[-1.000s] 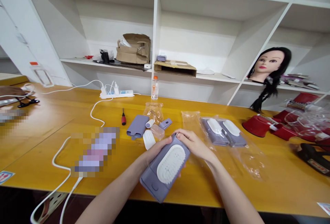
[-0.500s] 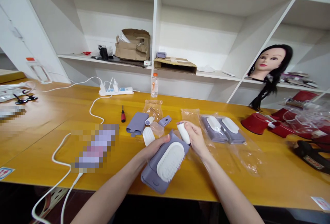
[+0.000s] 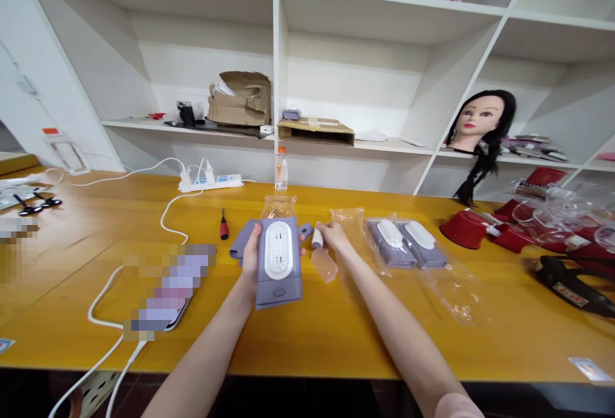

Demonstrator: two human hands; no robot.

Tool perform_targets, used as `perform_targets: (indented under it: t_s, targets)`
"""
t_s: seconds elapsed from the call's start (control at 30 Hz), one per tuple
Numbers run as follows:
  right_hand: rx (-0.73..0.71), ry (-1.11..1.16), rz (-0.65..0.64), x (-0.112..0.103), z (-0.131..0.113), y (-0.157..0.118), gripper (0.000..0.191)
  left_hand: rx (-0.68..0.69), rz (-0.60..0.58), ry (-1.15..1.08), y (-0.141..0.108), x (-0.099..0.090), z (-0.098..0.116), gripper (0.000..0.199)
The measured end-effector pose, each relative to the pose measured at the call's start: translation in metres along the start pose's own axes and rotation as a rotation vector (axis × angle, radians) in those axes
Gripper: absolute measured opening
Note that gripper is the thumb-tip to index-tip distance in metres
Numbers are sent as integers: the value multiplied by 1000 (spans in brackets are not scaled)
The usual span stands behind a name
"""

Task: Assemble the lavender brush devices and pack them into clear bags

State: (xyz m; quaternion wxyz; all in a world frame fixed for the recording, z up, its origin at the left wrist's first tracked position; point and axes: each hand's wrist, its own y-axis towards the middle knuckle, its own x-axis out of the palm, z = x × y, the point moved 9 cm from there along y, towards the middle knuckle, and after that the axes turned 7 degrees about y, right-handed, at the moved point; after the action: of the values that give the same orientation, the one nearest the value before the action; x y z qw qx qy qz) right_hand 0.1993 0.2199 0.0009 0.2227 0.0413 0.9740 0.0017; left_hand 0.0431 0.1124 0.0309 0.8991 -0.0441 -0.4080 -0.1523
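inspection at the yellow wooden table (image 3: 307,347), with white shelving (image 3: 276,84) along its far edge. a white power strip (image 3: 210,182) and a red-handled screwdriver (image 3: 223,227) lie far left of my work; two lilac units in a clear plastic bag (image 3: 406,243) lie to the right.

my left hand (image 3: 250,254) is clamped round a lilac case (image 3: 278,290), fingers wrapped behind it, holding it up above the table's middle, just left of centre. its white oval panel (image 3: 277,250) faces me and shows two small slots. my right hand (image 3: 334,235) is apart from the case, thumb and fingers pinched together on a small white cylinder (image 3: 317,237). a translucent peach container (image 3: 323,265) sits just below; i cannot tell whether it is held.

good practice for this hold: keep the case square and the thumb off the panel. against the earlier frame, the case has turned from tilted to square, the bristles are out of view, and my right hand has come off the case.
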Motion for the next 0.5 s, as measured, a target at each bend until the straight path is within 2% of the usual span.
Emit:
perform_targets:
  t_s: [0.13,0.27,0.4,0.5]
  targets:
    - [62,-156,36,6,4,4,36,-3,48,0,-1,-4,1,66]
    - [55,-262,34,9,4,-2,30,-33,44,-13,0,-7,-2,65]
    - [-24,-318,37,7,-7,-11,30,-80,40,-18,0,-4,-8,66]
    - [-139,-283,34,-1,-30,-20,29,-118,-2,5,0,2,-13,65]
